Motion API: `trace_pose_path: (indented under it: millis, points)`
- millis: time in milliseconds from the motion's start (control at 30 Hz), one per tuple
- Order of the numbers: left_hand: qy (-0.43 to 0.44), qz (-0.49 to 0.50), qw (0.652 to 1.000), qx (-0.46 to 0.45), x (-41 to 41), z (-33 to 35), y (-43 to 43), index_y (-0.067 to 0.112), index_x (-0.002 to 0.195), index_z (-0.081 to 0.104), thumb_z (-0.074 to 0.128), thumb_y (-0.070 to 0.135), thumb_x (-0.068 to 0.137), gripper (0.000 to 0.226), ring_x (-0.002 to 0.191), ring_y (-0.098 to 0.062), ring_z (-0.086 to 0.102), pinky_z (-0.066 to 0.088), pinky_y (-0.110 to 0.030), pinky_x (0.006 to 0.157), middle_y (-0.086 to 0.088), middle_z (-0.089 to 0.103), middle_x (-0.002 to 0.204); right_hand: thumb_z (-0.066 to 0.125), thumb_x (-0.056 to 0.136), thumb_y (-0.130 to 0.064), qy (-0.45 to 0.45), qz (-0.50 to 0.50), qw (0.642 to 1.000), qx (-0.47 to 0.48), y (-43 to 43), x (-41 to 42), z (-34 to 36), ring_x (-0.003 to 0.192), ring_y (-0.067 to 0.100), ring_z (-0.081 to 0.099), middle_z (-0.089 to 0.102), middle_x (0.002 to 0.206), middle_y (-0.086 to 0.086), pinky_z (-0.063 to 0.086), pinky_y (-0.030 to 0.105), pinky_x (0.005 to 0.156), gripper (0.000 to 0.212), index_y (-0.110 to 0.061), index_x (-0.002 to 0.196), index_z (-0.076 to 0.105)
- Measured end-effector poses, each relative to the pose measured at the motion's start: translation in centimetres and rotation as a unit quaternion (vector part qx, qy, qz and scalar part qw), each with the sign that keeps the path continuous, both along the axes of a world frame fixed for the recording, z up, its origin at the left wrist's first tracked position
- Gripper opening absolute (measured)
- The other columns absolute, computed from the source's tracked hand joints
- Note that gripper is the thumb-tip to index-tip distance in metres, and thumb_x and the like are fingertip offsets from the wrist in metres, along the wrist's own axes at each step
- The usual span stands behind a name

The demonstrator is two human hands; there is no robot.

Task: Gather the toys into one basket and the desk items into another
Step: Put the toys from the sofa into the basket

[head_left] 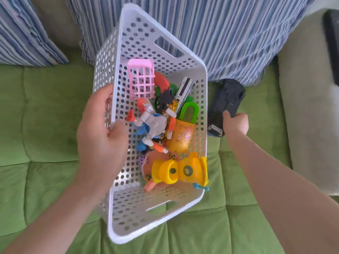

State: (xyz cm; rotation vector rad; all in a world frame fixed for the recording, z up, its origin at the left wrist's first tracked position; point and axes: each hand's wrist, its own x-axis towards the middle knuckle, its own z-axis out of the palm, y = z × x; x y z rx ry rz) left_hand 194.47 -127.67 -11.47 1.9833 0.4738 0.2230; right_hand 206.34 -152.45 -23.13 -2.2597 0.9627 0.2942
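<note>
Print on the yellow toy bag (181, 136) is too blurry to read. Left hand (102, 136) has its fingers (104, 94) clamped on the left wall of the toy-filled white perforated plastic basket (128, 43). Right hand (235, 123) grips a dark blue-black bundle (227, 98) on the green sofa (45, 116), just right of the basket.

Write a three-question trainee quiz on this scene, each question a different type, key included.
1. True or false: the left hand grips a side wall of the white basket.
2. The dark object held by the right hand is: A) inside the basket; B) outside the basket, over the green sofa; C) under the left hand.
3. Fill in: the small grid crate among the toys is ___ in colour.

Key: 1 true; 2 B; 3 pink.
</note>
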Motion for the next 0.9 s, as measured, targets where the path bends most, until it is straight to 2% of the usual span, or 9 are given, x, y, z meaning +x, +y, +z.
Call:
trace_pose_path:
  millis: [100, 200, 267, 333, 433, 567, 700, 800, 900]
  points:
    - [0.006, 0.002, 1.0, 0.001, 0.2, 0.1, -0.4, 0.012, 0.128, 0.045, 0.047, -0.014, 0.083, 0.053, 0.078, 0.009, 0.057, 0.046, -0.005, 0.065, 0.016, 0.057, 0.106, 0.061, 0.085, -0.034, 0.014, -0.054, 0.997, 0.055, -0.5, 1.4, -0.9, 0.084, 0.026, 0.054, 0.054, 0.092, 0.009, 0.041, 0.029, 0.066, 0.042, 0.001, 0.106, 0.054]
    - [0.007, -0.003, 1.0, 0.004, 0.4, 0.0, -1.0, 0.011, 0.129, 0.044, 0.046, -0.014, 0.083, 0.053, 0.082, 0.0, 0.06, 0.048, -0.018, 0.057, 0.004, 0.058, 0.114, 0.068, 0.08, -0.034, 0.037, -0.08, 0.99, 0.111, -0.6, 2.0, -1.2, 0.08, 0.025, 0.054, 0.055, 0.081, 0.004, 0.046, 0.03, 0.074, 0.037, -0.007, 0.1, 0.053]
    - [0.009, -0.007, 1.0, 0.013, 0.4, -0.1, -1.1, 0.009, 0.132, 0.042, 0.045, -0.014, 0.083, 0.055, 0.084, -0.01, 0.06, 0.049, -0.024, 0.058, 0.0, 0.057, 0.121, 0.073, 0.076, -0.035, 0.052, -0.09, 0.986, 0.129, -0.8, 2.2, -1.1, 0.074, 0.021, 0.054, 0.05, 0.071, 0.0, 0.047, 0.029, 0.075, 0.04, -0.008, 0.094, 0.048]
    - [0.01, -0.006, 1.0, 0.024, 0.5, -0.2, -1.3, 0.01, 0.134, 0.041, 0.045, -0.013, 0.083, 0.056, 0.088, -0.013, 0.06, 0.05, -0.019, 0.063, -0.001, 0.056, 0.123, 0.076, 0.073, -0.035, 0.063, -0.092, 0.984, 0.142, -1.0, 2.4, -0.8, 0.071, 0.019, 0.054, 0.05, 0.071, -0.002, 0.05, 0.03, 0.077, 0.042, -0.008, 0.088, 0.049]
    - [0.011, -0.003, 1.0, 0.026, 0.4, -0.3, -1.4, 0.01, 0.134, 0.041, 0.045, -0.013, 0.083, 0.056, 0.106, -0.011, 0.058, 0.05, -0.019, 0.084, -0.002, 0.055, 0.124, 0.079, 0.07, -0.035, 0.073, -0.102, 0.978, 0.166, -1.0, 2.8, -0.7, 0.065, 0.014, 0.052, 0.051, 0.072, -0.002, 0.049, 0.028, 0.072, 0.038, -0.012, 0.076, 0.049]
    - [0.009, -0.001, 1.0, 0.027, 0.4, -0.3, -1.4, 0.009, 0.134, 0.04, 0.045, -0.012, 0.083, 0.055, 0.107, -0.003, 0.056, 0.05, -0.022, 0.086, -0.004, 0.054, 0.127, 0.076, 0.073, -0.029, 0.057, -0.085, 0.98, 0.172, -0.9, 2.6, -0.8, 0.061, 0.011, 0.05, 0.053, 0.072, -0.004, 0.043, 0.024, 0.054, 0.034, -0.011, 0.093, 0.054]
    - [0.008, 0.0, 0.999, 0.033, 0.4, -0.3, -1.6, 0.009, 0.134, 0.04, 0.045, -0.014, 0.083, 0.056, 0.094, 0.004, 0.056, 0.05, -0.02, 0.079, -0.004, 0.053, 0.128, 0.076, 0.071, -0.023, -0.004, -0.123, 0.978, 0.171, -0.7, 2.2, -0.8, 0.081, 0.023, 0.065, 0.064, 0.09, 0.004, 0.055, 0.036, 0.077, 0.04, -0.009, 0.105, 0.059]
    - [0.006, -0.005, 0.999, 0.046, 0.4, -0.4, -1.6, 0.006, 0.133, 0.04, 0.045, -0.015, 0.082, 0.055, 0.107, -0.003, 0.055, 0.049, -0.022, 0.089, -0.005, 0.054, 0.127, 0.071, 0.075, -0.019, -0.054, -0.099, 0.987, 0.117, -0.6, 1.6, -0.6, 0.087, 0.023, 0.06, 0.061, 0.102, 0.006, 0.05, 0.03, 0.076, 0.043, -0.01, 0.115, 0.058]
    - [0.007, -0.001, 0.999, 0.041, 0.3, -0.4, -1.6, 0.007, 0.133, 0.041, 0.045, -0.015, 0.082, 0.056, 0.112, -0.008, 0.054, 0.048, -0.018, 0.089, -0.004, 0.054, 0.126, 0.065, 0.078, -0.02, -0.072, 0.018, 0.996, -0.04, -1.3, 0.4, -0.1, 0.1, 0.024, 0.052, 0.053, 0.117, 0.007, 0.039, 0.029, 0.077, 0.046, -0.016, 0.123, 0.053]
